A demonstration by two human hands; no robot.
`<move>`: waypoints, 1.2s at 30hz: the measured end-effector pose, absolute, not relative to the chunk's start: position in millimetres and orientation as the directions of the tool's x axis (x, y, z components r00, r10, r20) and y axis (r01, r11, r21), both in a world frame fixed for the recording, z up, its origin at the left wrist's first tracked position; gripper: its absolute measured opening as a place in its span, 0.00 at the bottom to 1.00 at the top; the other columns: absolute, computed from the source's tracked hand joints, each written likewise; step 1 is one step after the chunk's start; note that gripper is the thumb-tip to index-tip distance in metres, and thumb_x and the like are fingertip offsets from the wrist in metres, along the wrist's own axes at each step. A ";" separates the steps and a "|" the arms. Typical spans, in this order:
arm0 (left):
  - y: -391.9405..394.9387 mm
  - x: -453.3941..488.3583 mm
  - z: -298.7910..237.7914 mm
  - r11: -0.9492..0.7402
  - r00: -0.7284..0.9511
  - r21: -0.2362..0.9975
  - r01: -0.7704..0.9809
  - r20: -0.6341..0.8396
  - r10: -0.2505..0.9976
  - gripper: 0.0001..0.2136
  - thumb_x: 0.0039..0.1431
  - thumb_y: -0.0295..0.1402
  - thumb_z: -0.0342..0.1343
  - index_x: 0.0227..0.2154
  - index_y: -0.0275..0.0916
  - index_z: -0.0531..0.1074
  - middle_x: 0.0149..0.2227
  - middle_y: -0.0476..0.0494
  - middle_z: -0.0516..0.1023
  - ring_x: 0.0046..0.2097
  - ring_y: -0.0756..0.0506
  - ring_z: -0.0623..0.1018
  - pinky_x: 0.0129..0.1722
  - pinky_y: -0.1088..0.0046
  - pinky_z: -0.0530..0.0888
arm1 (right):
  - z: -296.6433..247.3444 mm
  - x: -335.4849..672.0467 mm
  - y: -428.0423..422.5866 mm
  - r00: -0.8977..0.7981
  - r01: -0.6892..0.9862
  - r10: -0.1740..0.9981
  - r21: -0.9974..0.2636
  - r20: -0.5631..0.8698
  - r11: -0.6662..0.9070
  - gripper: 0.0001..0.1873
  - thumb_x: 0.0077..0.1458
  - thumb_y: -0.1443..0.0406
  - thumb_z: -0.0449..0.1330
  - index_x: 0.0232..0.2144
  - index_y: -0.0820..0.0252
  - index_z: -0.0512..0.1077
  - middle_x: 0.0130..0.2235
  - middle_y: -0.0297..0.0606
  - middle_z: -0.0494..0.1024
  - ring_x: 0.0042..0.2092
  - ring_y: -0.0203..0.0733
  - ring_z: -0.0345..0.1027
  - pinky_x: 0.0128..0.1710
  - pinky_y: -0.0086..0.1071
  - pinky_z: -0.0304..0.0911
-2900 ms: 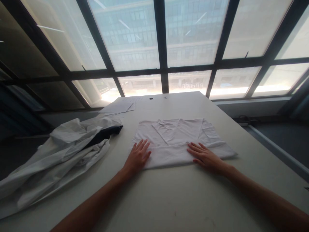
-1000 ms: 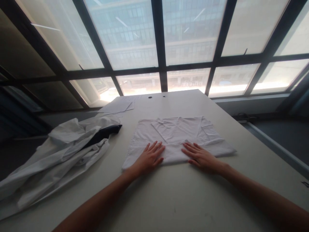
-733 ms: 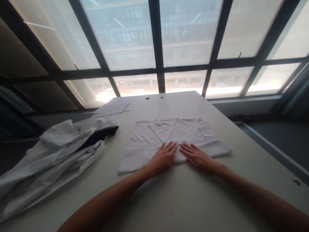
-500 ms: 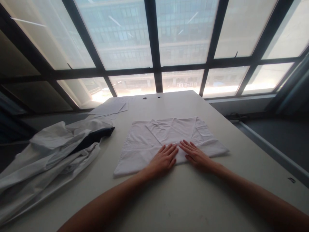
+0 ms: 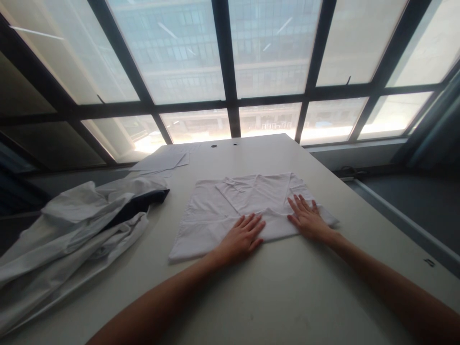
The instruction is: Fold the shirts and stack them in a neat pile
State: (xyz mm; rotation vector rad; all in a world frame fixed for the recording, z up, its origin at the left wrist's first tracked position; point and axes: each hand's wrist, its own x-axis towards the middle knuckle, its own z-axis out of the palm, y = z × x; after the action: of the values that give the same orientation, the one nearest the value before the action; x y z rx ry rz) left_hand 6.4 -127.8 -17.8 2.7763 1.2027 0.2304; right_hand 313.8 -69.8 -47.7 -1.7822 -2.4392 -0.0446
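Rumpled white cloth (image 5: 74, 203), one lot, heaped at the left of a white table (image 5: 283, 287) and draped past its left edge; a dark navy piece (image 5: 145, 203) is shown among its folds. Loose paper sheets (image 5: 158, 162), overlapping, laid behind the cloth at the far left edge. White garment (image 5: 201, 235), one, laid flat at the middle of the table, folded to a broad panel, with slanting creases marked on its far part and a band turned over along the near edge. On that band, left of its middle, the left hand (image 5: 244, 235) is laid palm down, fingers extended, nothing gripped. Two small dark fittings are set in the tabletop beyond the garment. Toward the garment's right end the right hand (image 5: 307, 219) is rested, fingers spread, likewise nothing gripped; the two hands are held apart. A small dark item (image 5: 429, 262), too blurred to be identified, is seen near the table's right edge.
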 end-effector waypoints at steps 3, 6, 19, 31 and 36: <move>-128.3 6.0 -17.2 -0.679 0.676 0.153 0.718 0.079 0.733 0.27 0.73 0.50 0.37 0.70 0.46 0.53 0.73 0.46 0.48 0.73 0.41 0.47 0.70 0.55 0.48 | -45.5 327.6 -57.3 -0.218 0.974 0.972 -0.036 0.087 0.222 0.36 0.69 0.49 0.35 0.73 0.58 0.42 0.74 0.45 0.39 0.74 0.50 0.25 0.68 0.60 0.28; -128.6 6.0 -15.8 -0.677 0.676 0.155 0.719 0.071 0.734 0.27 0.73 0.50 0.37 0.70 0.46 0.52 0.73 0.46 0.48 0.73 0.41 0.47 0.70 0.55 0.47 | -42.7 338.0 -47.9 -0.150 0.987 0.984 -0.044 0.091 0.155 0.36 0.69 0.49 0.33 0.73 0.59 0.41 0.74 0.46 0.40 0.74 0.51 0.25 0.68 0.61 0.28; -129.4 5.8 -14.9 -0.677 0.676 0.172 0.715 0.074 0.733 0.27 0.74 0.49 0.37 0.70 0.47 0.52 0.73 0.45 0.49 0.73 0.40 0.47 0.70 0.55 0.47 | -47.3 344.1 -44.8 0.013 0.997 0.970 -0.080 0.242 0.006 0.35 0.69 0.53 0.36 0.70 0.66 0.53 0.70 0.57 0.54 0.72 0.58 0.40 0.67 0.61 0.38; -125.6 2.2 -22.7 -0.509 0.509 0.195 0.838 0.053 0.859 0.29 0.73 0.51 0.32 0.71 0.46 0.51 0.73 0.44 0.49 0.73 0.37 0.45 0.69 0.46 0.46 | -47.4 344.5 -43.5 0.015 0.995 0.982 -0.100 0.188 0.004 0.35 0.68 0.54 0.38 0.69 0.68 0.54 0.70 0.57 0.56 0.71 0.57 0.44 0.66 0.54 0.43; -123.7 -19.6 -25.8 -0.415 0.404 0.196 0.889 0.096 0.910 0.30 0.73 0.51 0.33 0.72 0.48 0.42 0.74 0.43 0.45 0.73 0.37 0.43 0.68 0.45 0.48 | -49.8 344.9 -42.1 0.006 0.994 0.978 -0.109 0.208 0.017 0.35 0.68 0.54 0.38 0.68 0.69 0.56 0.69 0.57 0.58 0.70 0.57 0.46 0.66 0.53 0.45</move>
State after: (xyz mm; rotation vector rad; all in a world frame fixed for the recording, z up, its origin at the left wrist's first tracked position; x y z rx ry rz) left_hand -19.6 -123.7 -25.8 2.5355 1.6312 0.2843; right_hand 344.9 -42.1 -49.8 -2.0542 -2.0659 -0.1023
